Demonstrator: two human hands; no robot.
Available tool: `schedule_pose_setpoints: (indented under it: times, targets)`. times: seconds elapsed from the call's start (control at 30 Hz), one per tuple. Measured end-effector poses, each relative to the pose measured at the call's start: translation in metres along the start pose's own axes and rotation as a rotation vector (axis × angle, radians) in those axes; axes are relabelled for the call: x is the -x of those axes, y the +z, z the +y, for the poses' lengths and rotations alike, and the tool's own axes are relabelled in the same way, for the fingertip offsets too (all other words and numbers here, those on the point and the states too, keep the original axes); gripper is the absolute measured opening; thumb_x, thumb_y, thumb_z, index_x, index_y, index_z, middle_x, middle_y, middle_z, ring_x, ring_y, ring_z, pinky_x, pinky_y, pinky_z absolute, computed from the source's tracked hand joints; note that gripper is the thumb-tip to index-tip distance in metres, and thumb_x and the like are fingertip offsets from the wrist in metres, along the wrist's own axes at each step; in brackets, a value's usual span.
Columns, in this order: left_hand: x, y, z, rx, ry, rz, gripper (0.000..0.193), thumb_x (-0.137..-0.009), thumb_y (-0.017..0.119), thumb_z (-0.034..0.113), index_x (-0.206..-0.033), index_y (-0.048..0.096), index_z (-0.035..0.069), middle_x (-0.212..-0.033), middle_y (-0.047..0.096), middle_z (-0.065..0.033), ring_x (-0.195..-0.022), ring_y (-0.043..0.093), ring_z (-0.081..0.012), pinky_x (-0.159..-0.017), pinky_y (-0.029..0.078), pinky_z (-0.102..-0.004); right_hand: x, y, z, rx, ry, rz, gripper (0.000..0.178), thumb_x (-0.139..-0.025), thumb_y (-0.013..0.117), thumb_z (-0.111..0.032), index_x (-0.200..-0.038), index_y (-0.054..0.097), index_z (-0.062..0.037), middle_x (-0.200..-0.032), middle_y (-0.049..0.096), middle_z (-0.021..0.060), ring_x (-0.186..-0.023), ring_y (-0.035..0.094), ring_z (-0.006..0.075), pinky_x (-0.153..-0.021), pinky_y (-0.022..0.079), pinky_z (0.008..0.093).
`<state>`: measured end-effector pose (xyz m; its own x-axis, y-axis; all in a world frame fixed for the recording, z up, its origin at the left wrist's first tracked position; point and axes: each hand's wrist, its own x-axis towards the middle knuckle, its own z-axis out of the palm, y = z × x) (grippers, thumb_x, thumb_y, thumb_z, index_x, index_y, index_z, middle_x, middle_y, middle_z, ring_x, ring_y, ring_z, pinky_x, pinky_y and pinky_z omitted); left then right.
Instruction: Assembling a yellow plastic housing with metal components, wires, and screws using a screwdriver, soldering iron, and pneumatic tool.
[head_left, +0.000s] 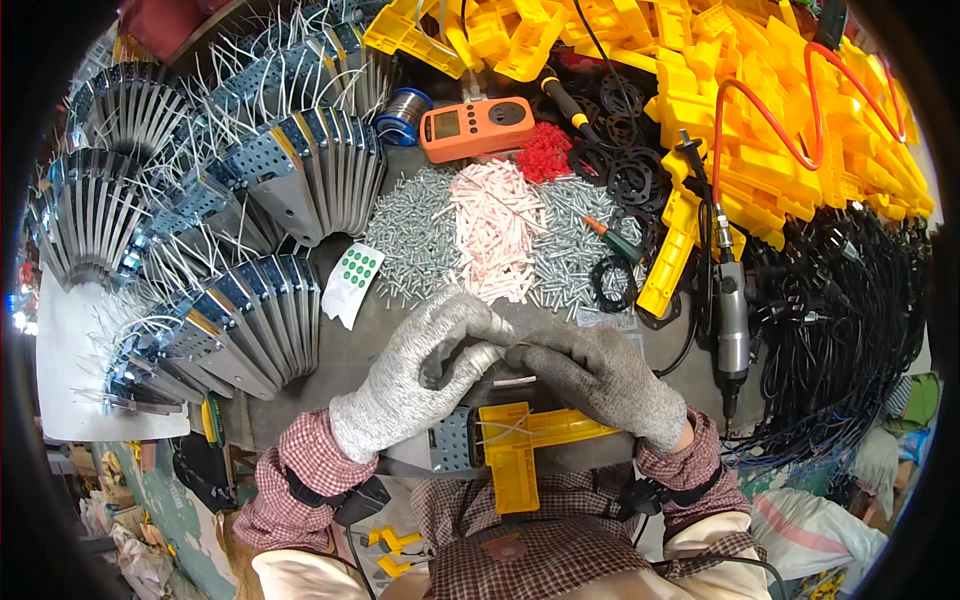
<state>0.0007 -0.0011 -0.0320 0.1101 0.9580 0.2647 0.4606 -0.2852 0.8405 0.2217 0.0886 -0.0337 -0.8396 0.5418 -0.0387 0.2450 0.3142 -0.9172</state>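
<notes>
My left hand [425,365], in a pale grey knitted glove, curls with thumb and fingertips pinched together. Its tips meet those of my right hand [590,370], in a darker grey glove, whose fingers are pressed together too. Whatever lies between the fingertips is too small and hidden to name. Just below, at the bench's near edge, lies a yellow plastic handle-shaped housing [511,465] with thin pale wires across it. Against its left side sits a perforated metal plate [452,440]. Beyond my hands are heaps of silver screws [415,235] and small pale pink pieces [493,225].
Fanned stacks of metal blades with white wires [245,330] fill the left. Yellow housings [770,110] pile up at far right, above black cords [840,330]. A power screwdriver [733,320] with a red hose stands right. An orange meter [477,130] and solder spool [403,115] lie behind.
</notes>
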Motion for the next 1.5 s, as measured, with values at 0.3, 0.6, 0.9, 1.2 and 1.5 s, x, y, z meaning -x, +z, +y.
schedule_pose_setpoints:
  times: [0.3, 0.6, 0.9, 1.2, 1.5]
  targets:
    - [0.001, 0.009, 0.003, 0.132, -0.097, -0.007, 0.014, -0.089, 0.073, 0.002, -0.102, 0.071, 0.002, -0.097, 0.067, -0.0082, -0.093, 0.064, -0.0213, -0.086, 0.05, -0.0351, -0.001, -0.002, 0.009, 0.168, -0.105, -0.034, 0.03, -0.1, 0.058, -0.019, -0.126, 0.06, -0.0053, -0.105, 0.067, 0.0237, -0.094, 0.066, 0.0429, -0.077, 0.054, 0.0446]
    - [-0.017, 0.018, 0.024, 0.675, -0.409, 0.018, 0.039, -0.087, 0.077, 0.005, -0.123, 0.065, 0.001, -0.105, 0.066, -0.0069, -0.099, 0.063, -0.0141, -0.085, 0.052, -0.0281, -0.001, -0.006, 0.004, 0.069, -0.217, 0.095, 0.074, -0.097, 0.038, 0.004, -0.162, 0.005, -0.0049, -0.124, 0.064, 0.0237, -0.104, 0.067, 0.0309, -0.093, 0.051, 0.0357]
    - [-0.025, 0.023, 0.019, 0.721, -0.582, 0.093, 0.03, -0.095, 0.071, 0.014, -0.12, 0.068, -0.003, -0.087, 0.07, -0.0034, -0.071, 0.061, -0.0069, -0.066, 0.051, -0.0209, 0.0, -0.01, 0.006, 0.176, -0.218, 0.167, 0.08, -0.097, 0.046, 0.002, -0.162, 0.0, -0.0044, -0.133, 0.063, 0.0245, -0.095, 0.069, 0.0316, -0.091, 0.052, 0.0369]
    - [-0.026, 0.035, -0.002, 0.484, -0.274, 0.158, 0.032, -0.097, 0.071, 0.02, -0.124, 0.071, 0.003, -0.087, 0.067, 0.0014, -0.069, 0.057, -0.0062, -0.063, 0.046, -0.021, 0.002, -0.018, -0.011, 0.058, 0.236, -0.058, 0.053, -0.101, 0.053, -0.01, -0.151, 0.038, -0.0023, -0.121, 0.066, 0.0168, -0.094, 0.07, 0.0224, -0.085, 0.054, 0.0309]
    - [-0.017, -0.005, 0.033, -0.016, -0.269, 0.417, 0.022, -0.099, 0.063, 0.023, -0.101, 0.075, 0.005, -0.091, 0.072, -0.0114, -0.084, 0.066, -0.0182, -0.073, 0.053, -0.0339, 0.005, -0.013, 0.032, 0.481, -0.334, 0.256, 0.021, -0.097, 0.06, -0.015, -0.114, 0.067, -0.0068, -0.09, 0.065, 0.0098, -0.069, 0.067, 0.0261, -0.058, 0.053, 0.0383]
